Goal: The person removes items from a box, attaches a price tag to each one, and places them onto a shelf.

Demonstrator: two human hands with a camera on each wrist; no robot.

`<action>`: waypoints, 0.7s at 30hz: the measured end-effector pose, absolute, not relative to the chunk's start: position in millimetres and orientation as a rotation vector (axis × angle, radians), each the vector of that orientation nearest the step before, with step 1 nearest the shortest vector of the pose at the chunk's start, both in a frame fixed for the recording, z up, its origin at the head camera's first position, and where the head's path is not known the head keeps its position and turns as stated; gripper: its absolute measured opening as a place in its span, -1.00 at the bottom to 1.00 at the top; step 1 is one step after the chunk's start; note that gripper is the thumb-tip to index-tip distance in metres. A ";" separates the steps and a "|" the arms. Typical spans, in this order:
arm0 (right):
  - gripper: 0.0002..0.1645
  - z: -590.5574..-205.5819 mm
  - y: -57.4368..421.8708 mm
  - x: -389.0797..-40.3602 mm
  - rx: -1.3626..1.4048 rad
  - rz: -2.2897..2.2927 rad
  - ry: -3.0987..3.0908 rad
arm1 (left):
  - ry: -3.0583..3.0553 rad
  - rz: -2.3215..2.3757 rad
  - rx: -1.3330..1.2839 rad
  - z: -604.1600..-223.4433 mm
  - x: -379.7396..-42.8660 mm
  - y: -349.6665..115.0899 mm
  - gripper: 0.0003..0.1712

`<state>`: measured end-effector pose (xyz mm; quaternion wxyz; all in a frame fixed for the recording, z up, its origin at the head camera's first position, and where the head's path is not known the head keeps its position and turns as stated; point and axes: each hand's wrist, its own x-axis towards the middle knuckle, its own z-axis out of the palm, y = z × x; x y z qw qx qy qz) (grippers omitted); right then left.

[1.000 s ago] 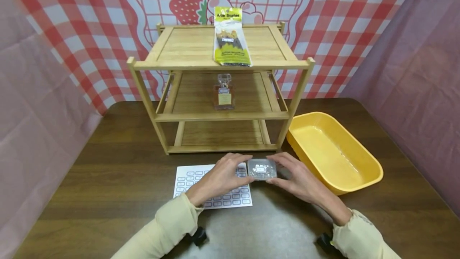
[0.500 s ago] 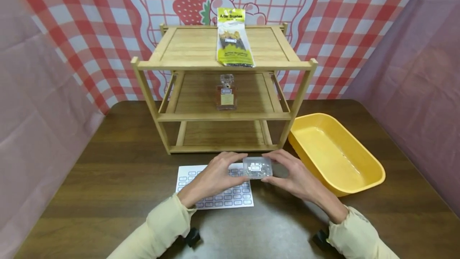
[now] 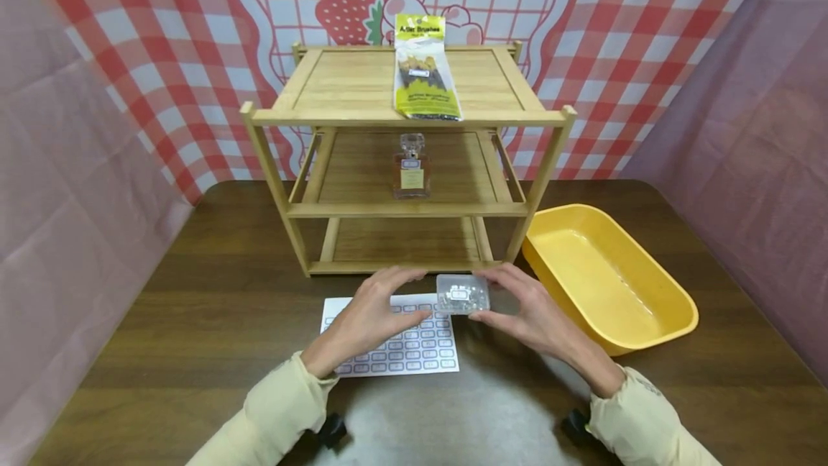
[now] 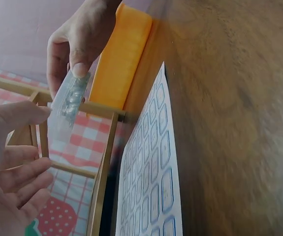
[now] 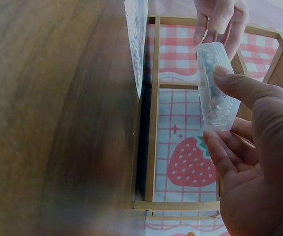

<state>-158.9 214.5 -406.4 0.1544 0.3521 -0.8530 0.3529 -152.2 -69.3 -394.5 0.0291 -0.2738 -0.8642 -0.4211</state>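
Note:
A small clear plastic box (image 3: 463,296) with a white label on its lid is held above the table in front of the rack. Small shiny pieces show through its wall in the right wrist view. My right hand (image 3: 533,313) pinches the box's right side between thumb and fingers. Just left of the box, my left hand (image 3: 369,316) has its thumb and fingers spread apart and holds nothing. Its fingertips are clear of the box in the head view. Below the left hand, a white sheet of blue-bordered labels (image 3: 414,359) lies on the table, partly covered by that hand.
A three-tier wooden rack (image 3: 401,210) stands behind the hands. On its top lies a pack of artist brushes (image 3: 425,85); its middle shelf carries a perfume bottle (image 3: 412,170). To the right is a yellow plastic basin (image 3: 666,300). Checked cloth (image 3: 621,34) hangs behind.
My left hand has let go of the box and drawn away to the left. The right hand keeps hold of the box and has raised it slightly, away from the person.

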 end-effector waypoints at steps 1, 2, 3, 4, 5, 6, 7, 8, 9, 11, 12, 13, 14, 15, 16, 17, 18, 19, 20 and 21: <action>-0.26 -406.3 214.3 -159.6 1.004 1.006 -2.447 | -2.644 -1.303 -0.838 -394.1 -152.0 -71.9 -0.33; -0.26 -406.4 214.2 -160.4 0.999 0.999 -2.448 | -2.622 -1.302 -0.830 -394.1 -152.0 -74.5 -0.34; -0.26 -406.6 214.0 -161.2 0.994 0.995 -2.452 | -2.601 -1.302 -0.824 -394.5 -152.4 -77.1 -0.35; -0.27 -406.8 213.8 -162.0 0.988 0.990 -2.454 | -2.574 -1.299 -0.824 -394.6 -152.9 -79.5 -0.35; -0.27 -407.2 213.6 -162.8 0.985 0.991 -2.456 | -2.553 -1.297 -0.820 -394.6 -153.1 -82.2 -0.36; -0.27 -407.7 213.4 -163.6 0.981 0.990 -2.460 | -2.534 -1.296 -0.814 -394.3 -153.2 -84.9 -0.37; -0.28 -408.0 213.2 -164.3 0.978 0.991 -2.461 | -2.516 -1.294 -0.809 -393.9 -153.4 -87.6 -0.37; -0.28 -408.4 212.9 -165.1 0.977 0.996 -2.462 | -2.502 -1.295 -0.802 -393.3 -153.4 -90.4 -0.38; -0.28 -408.7 212.5 -165.8 0.975 1.002 -2.462 | -2.492 -1.291 -0.794 -392.7 -153.3 -93.4 -0.38; -0.29 -409.3 211.6 -167.3 0.976 1.016 -2.459 | -2.482 -1.286 -0.776 -390.6 -152.2 -99.7 -0.39; -0.29 -409.5 211.0 -168.1 0.974 1.024 -2.458 | -2.477 -1.282 -0.769 -389.6 -151.9 -102.8 -0.39; -0.30 -409.6 210.3 -168.9 0.973 1.033 -2.456 | -2.470 -1.276 -0.763 -388.4 -151.5 -105.8 -0.40; -0.30 -409.7 209.6 -169.8 0.972 1.041 -2.456 | -2.460 -1.270 -0.758 -387.4 -151.3 -108.8 -0.40; -0.30 -410.0 209.0 -170.6 0.970 1.045 -2.457 | -2.452 -1.262 -0.751 -386.3 -151.0 -111.8 -0.40; -0.30 -410.2 208.4 -171.4 0.967 1.049 -2.460 | -2.441 -1.258 -0.745 -385.4 -151.1 -114.6 -0.40; -0.31 -410.4 207.7 -172.1 0.964 1.055 -2.463 | -2.428 -1.257 -0.737 -384.3 -151.2 -117.5 -0.40; -0.31 -410.7 207.3 -172.7 0.962 1.058 -2.465 | -2.416 -1.257 -0.727 -383.3 -151.2 -120.3 -0.40; -0.31 -411.1 207.0 -173.4 0.961 1.057 -2.468 | -2.406 -1.258 -0.715 -382.4 -151.4 -123.2 -0.40; -0.32 -411.6 206.6 -174.1 0.961 1.054 -2.470 | -2.397 -1.263 -0.704 -381.4 -151.6 -126.0 -0.40; -0.32 -412.1 206.4 -174.5 0.959 1.050 -2.473 | -2.391 -1.266 -0.691 -380.3 -151.6 -128.7 -0.40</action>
